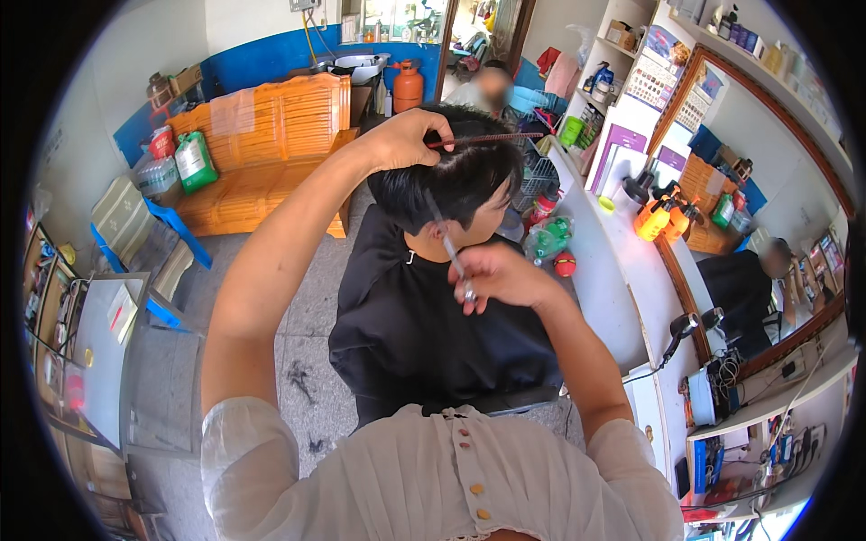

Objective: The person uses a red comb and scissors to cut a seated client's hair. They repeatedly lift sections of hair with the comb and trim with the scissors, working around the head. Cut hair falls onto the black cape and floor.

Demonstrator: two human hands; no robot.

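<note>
Black hair (478, 185) is crossed by a comb (496, 139) pinched in the left hand (406, 140), while scissors (454, 256) gripped in the right hand (502, 276) are pointed up at its side.

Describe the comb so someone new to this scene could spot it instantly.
From the big black cape, go up to the black hair. There the left hand holds a thin comb pointing right. Its dark red colour and nearly level line set it apart from the silver, slanted scissors in the right hand.
</note>
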